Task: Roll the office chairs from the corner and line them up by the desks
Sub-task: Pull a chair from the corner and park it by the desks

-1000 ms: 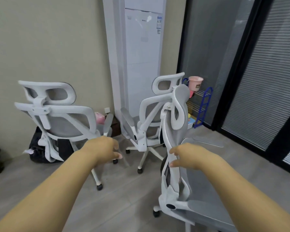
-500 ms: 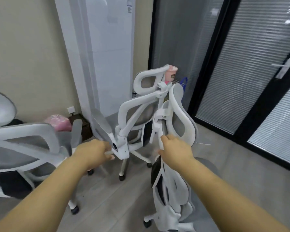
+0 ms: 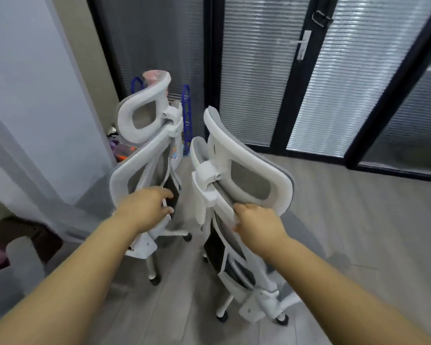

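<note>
Two white office chairs with grey mesh stand side by side in front of me, backs toward me. My left hand (image 3: 146,207) grips the back frame of the left chair (image 3: 144,135), fingers curled round its inner edge. My right hand (image 3: 258,224) grips the white spine bar of the right chair (image 3: 249,175), just under its headrest. Both chairs stand on castors on the grey floor. Part of a third chair's armrest (image 3: 23,247) shows at the lower left edge.
A tall white air-conditioner unit (image 3: 35,95) stands at the left. Black-framed glass partitions with blinds and a door with a handle (image 3: 302,46) run along the back and right. A blue wire rack (image 3: 186,115) with a pink cup stands in the corner behind the chairs. Open floor lies to the right.
The view has swung right and closer. My left hand has gone from the left chair's armrest area to its back frame. The right hand keeps its hold on the right chair.
</note>
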`<control>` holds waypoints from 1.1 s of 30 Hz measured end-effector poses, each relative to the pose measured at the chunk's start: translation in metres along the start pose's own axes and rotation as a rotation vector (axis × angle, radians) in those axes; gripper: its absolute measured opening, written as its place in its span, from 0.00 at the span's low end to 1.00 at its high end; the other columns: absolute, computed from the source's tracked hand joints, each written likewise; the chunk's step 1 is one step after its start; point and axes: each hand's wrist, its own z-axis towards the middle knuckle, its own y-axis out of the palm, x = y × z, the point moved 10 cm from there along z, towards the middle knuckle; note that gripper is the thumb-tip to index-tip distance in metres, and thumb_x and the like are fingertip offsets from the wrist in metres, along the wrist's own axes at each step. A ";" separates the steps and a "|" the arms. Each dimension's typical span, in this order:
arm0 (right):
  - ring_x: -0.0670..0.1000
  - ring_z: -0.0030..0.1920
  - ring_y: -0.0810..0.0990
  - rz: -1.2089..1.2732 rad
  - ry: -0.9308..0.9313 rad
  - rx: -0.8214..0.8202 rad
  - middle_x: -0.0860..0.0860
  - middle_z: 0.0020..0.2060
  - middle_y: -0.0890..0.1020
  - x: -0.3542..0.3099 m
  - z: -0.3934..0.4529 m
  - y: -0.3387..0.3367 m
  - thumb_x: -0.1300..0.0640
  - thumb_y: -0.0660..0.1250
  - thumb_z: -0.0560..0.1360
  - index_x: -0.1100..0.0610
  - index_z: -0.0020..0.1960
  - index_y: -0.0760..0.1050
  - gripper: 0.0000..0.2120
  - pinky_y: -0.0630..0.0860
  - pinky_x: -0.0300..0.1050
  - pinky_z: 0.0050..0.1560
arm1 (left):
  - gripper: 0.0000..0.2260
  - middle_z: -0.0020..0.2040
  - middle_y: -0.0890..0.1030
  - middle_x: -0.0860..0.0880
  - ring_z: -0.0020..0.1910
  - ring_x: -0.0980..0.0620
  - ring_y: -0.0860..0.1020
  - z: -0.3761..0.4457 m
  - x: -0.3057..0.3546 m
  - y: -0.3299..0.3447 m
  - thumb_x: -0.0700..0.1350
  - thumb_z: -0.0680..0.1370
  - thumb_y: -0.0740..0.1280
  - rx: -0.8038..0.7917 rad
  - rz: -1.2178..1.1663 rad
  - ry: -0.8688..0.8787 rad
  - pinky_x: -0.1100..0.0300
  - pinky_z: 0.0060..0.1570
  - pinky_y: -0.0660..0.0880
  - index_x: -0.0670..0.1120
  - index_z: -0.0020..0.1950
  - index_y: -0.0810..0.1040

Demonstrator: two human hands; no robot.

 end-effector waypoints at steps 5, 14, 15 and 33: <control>0.56 0.50 0.78 0.035 0.098 0.028 0.51 0.53 0.79 0.031 -0.037 -0.003 0.54 0.65 0.74 0.53 0.60 0.71 0.14 0.76 0.49 0.42 | 0.22 0.69 0.68 0.50 0.65 0.47 0.68 0.038 0.032 0.010 0.42 0.77 0.64 0.036 -0.030 0.163 0.51 0.59 0.70 0.53 0.70 0.66; 0.54 0.56 0.75 0.092 0.410 0.084 0.48 0.56 0.78 0.109 -0.119 -0.010 0.54 0.65 0.73 0.49 0.63 0.71 0.18 0.76 0.50 0.50 | 0.24 0.69 0.69 0.46 0.69 0.45 0.63 0.058 0.115 0.028 0.46 0.73 0.70 0.074 -0.031 0.524 0.49 0.68 0.61 0.50 0.68 0.71; 0.53 0.58 0.75 0.110 0.447 0.090 0.48 0.57 0.78 0.117 -0.128 -0.010 0.51 0.65 0.74 0.49 0.63 0.71 0.18 0.76 0.50 0.52 | 0.23 0.68 0.71 0.47 0.68 0.44 0.65 0.056 0.126 0.031 0.47 0.73 0.70 0.061 -0.039 0.554 0.48 0.67 0.64 0.49 0.67 0.72; 0.52 0.60 0.70 0.178 0.656 0.192 0.51 0.58 0.75 0.174 -0.253 -0.016 0.46 0.63 0.75 0.55 0.64 0.70 0.21 0.67 0.43 0.57 | 0.18 0.61 0.78 0.47 0.59 0.42 0.74 -0.027 0.233 0.053 0.43 0.72 0.71 0.052 -0.120 0.648 0.52 0.53 0.72 0.46 0.62 0.77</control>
